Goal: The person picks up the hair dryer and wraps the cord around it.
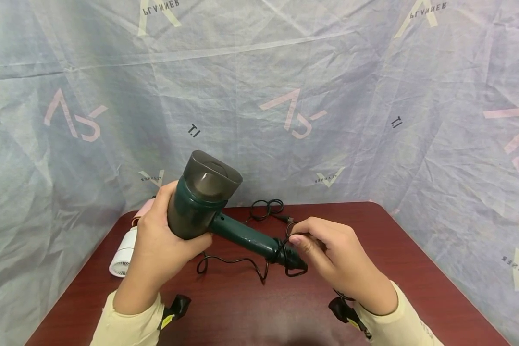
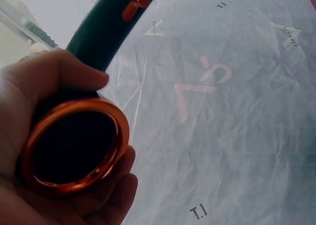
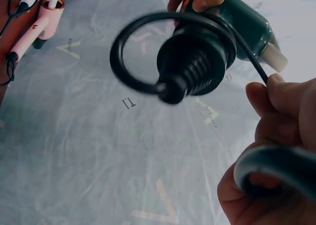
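Observation:
A dark green hair dryer (image 1: 246, 234) with a smoky grey nozzle (image 1: 209, 180) is held up over the table, its handle slanting down to the right. My left hand (image 1: 162, 240) grips it round the barrel; the left wrist view shows the copper ring (image 2: 123, 128) at its rear and two copper switches (image 2: 136, 7) on the handle. Black cord (image 1: 281, 250) is wound round the handle's end, by the ribbed cord sleeve (image 3: 197, 67). My right hand (image 1: 335, 250) pinches the cord between thumb and forefinger, just right of the handle end.
Behind my left hand a white hair dryer (image 1: 124, 254) and a pink hair dryer (image 3: 42, 29) lie on the red-brown table (image 1: 415, 269). A looped black cord with a plug (image 1: 287, 219) lies near the back edge. Grey printed cloth (image 1: 328, 120) hangs behind and at both sides.

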`<state>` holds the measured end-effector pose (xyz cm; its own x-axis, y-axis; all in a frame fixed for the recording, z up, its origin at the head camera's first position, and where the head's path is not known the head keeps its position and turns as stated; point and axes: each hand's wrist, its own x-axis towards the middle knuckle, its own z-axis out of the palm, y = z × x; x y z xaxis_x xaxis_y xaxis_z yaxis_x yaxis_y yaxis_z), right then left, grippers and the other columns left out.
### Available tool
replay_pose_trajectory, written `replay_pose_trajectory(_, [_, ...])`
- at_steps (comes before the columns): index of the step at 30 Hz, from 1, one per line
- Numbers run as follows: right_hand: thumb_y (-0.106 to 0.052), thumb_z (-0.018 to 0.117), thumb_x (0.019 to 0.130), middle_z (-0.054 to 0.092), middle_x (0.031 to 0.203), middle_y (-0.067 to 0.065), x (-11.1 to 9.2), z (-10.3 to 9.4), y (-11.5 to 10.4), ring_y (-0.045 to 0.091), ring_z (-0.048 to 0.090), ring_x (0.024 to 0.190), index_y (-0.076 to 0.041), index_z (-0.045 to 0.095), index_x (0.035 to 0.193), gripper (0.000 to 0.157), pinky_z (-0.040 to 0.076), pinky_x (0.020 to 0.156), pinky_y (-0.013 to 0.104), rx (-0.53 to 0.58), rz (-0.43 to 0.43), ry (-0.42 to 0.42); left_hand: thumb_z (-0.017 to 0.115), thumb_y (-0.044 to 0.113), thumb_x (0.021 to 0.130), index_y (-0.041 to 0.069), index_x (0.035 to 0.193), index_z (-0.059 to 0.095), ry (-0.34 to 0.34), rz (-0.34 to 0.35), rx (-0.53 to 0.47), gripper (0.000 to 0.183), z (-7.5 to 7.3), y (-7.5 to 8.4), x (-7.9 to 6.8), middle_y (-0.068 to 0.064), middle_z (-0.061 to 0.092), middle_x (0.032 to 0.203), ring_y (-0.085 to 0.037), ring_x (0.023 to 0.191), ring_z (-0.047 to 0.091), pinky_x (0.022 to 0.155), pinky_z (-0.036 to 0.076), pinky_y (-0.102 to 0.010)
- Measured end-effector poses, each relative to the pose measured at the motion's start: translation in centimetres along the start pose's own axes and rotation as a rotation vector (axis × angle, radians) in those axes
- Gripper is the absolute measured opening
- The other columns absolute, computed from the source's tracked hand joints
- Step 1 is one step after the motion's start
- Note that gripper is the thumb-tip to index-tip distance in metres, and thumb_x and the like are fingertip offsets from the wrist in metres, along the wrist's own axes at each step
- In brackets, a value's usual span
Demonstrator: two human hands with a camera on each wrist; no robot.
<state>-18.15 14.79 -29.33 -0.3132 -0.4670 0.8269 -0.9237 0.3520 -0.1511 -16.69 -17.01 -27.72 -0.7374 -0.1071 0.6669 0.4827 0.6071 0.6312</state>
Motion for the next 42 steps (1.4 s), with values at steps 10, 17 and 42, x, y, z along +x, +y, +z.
replay_pose_trajectory(10, [-0.003,0.072,0.095,0.055,0.079,-0.014,-0.2,0.0,0.4,-0.004,0.039,0.06,-0.025,0.068,0.101,0.023,0.037,0.055,0.012,0.104,0.099,-0.069,0.092,0.0,0.054,0.039,0.135,0.057,-0.054,0.057,-0.07,0.097,0.0,-0.4,0.0,0.012,0.066,0.101,-0.01,0.093,0.059,0.08,0.047,-0.03])
replay_pose_trajectory(17, [0.001,0.067,0.096,0.056,0.081,-0.012,-0.4,0.7,0.7,0.0,0.044,0.064,-0.025,0.067,0.099,0.025,0.042,0.058,0.016,0.215,0.121,-0.099,0.091,-0.006,0.056,0.029,0.125,0.061,-0.092,0.066,-0.193,0.083,-0.2,-0.3,0.0,0.01,0.066,0.1,-0.015,0.095,0.06,0.08,0.049,-0.029])
replay_pose_trajectory(42, [-0.003,0.041,0.11,0.068,0.088,-0.004,-0.7,3.2,0.6,0.008,0.058,0.071,-0.019,0.067,0.11,0.031,0.053,0.064,0.027,0.515,0.271,-0.268,0.089,-0.016,0.054,0.011,0.131,0.063,-0.02,0.115,-0.437,0.086,-0.1,-0.7,0.6,-0.006,0.067,0.111,-0.022,0.105,0.059,0.093,0.047,-0.03])
